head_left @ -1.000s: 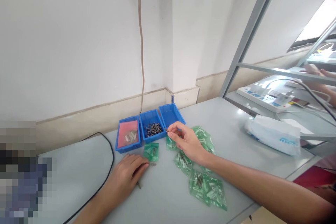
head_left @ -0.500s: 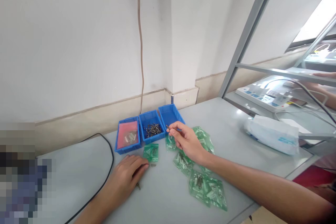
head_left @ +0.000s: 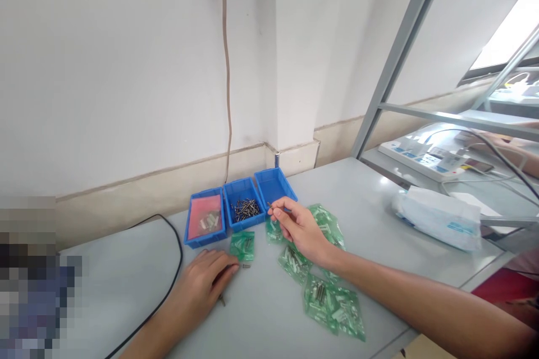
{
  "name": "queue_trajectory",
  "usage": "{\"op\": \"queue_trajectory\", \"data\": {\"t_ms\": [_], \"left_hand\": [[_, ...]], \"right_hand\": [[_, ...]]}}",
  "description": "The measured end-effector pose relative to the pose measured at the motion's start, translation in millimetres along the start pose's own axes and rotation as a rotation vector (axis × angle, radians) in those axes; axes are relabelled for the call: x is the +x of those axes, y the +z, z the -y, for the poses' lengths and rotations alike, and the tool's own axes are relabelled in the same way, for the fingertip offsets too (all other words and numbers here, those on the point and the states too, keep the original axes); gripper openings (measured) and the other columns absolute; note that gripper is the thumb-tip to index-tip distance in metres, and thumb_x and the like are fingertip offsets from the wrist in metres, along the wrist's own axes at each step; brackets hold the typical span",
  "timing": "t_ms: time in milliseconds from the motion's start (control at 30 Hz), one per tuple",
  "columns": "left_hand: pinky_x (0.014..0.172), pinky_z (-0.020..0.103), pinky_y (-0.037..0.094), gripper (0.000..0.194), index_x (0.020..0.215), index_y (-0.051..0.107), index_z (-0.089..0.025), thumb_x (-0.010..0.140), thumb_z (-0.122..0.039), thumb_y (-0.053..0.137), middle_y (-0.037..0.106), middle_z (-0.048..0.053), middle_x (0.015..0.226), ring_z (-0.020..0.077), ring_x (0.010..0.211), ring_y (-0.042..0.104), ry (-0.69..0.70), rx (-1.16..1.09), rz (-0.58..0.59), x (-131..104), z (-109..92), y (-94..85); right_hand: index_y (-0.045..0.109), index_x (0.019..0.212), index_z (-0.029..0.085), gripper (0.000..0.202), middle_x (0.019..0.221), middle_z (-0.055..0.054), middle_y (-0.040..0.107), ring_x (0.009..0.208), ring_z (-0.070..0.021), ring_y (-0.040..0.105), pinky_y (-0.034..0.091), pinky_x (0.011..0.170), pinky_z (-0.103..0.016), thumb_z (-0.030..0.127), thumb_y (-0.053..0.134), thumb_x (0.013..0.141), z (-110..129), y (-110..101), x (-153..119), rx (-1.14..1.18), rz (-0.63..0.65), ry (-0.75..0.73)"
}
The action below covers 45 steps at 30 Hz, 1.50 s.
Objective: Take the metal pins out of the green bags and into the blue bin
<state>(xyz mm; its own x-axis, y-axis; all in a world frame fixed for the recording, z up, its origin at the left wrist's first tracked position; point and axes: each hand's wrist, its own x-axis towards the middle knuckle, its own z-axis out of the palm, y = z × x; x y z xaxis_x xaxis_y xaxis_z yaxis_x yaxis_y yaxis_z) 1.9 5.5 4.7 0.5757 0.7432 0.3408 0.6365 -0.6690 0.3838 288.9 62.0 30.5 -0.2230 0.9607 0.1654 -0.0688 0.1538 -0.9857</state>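
My right hand (head_left: 304,231) is raised by the front of the rightmost blue bin (head_left: 274,184), thumb and forefinger pinched on a small screw (head_left: 270,205). My left hand (head_left: 206,277) rests on the table with its fingers curled and thumb against the forefinger; what they hold, if anything, is hidden. Just off its fingertips lies a loose screw (head_left: 246,266), below a small green bag (head_left: 242,245) with screws in it. Another small metal piece (head_left: 222,299) pokes out beneath the left hand. The middle blue bin (head_left: 245,208) has a heap of dark screws.
The left blue bin (head_left: 205,217) holds a pink sheet and a clear bag of metal parts. Several filled green bags (head_left: 320,297) lie around my right forearm. A black cable (head_left: 180,252) runs along the left; a white plastic package (head_left: 438,217) lies near the metal frame (head_left: 391,61).
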Motion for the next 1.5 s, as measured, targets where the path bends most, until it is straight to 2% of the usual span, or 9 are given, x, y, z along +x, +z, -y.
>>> {"op": "queue_trajectory", "data": {"t_ms": [467, 833, 1500], "left_hand": [[0.085, 0.031, 0.052, 0.019, 0.116, 0.068, -0.027, 0.113, -0.033, 0.050, 0.073, 0.002, 0.101, 0.0194, 0.094, 0.069, -0.031, -0.022, 0.032, -2.0, 0.9, 0.8], [0.081, 0.032, 0.054, 0.019, 0.115, 0.068, -0.026, 0.113, -0.031, 0.050, 0.074, 0.003, 0.100, 0.0201, 0.091, 0.070, -0.002, -0.014, -0.002, 0.6, -1.8, -1.3], [0.079, 0.029, 0.056, 0.022, 0.112, 0.071, -0.026, 0.112, -0.034, 0.050, 0.074, 0.003, 0.095, 0.0190, 0.087, 0.072, 0.014, 0.005, -0.036, 2.7, -4.0, -3.3]], "right_hand": [[0.063, 0.102, 0.021, 0.032, 0.091, -0.001, 0.064, 0.055, -0.0087, 0.043, 0.029, 0.047, -0.024, 0.053, 0.062, 0.102, 4.6, 2.1, -0.4, 0.001, -0.015, 0.031], [0.064, 0.102, 0.021, 0.035, 0.082, 0.001, 0.061, 0.055, -0.0102, 0.041, 0.029, 0.048, -0.025, 0.057, 0.061, 0.103, 2.0, 0.3, 0.2, -0.016, -0.032, 0.008], [0.063, 0.098, 0.022, 0.038, 0.081, 0.001, 0.060, 0.055, -0.0109, 0.040, 0.031, 0.049, -0.026, 0.059, 0.062, 0.101, 4.4, 1.5, 0.3, 0.000, -0.051, 0.015]]}}
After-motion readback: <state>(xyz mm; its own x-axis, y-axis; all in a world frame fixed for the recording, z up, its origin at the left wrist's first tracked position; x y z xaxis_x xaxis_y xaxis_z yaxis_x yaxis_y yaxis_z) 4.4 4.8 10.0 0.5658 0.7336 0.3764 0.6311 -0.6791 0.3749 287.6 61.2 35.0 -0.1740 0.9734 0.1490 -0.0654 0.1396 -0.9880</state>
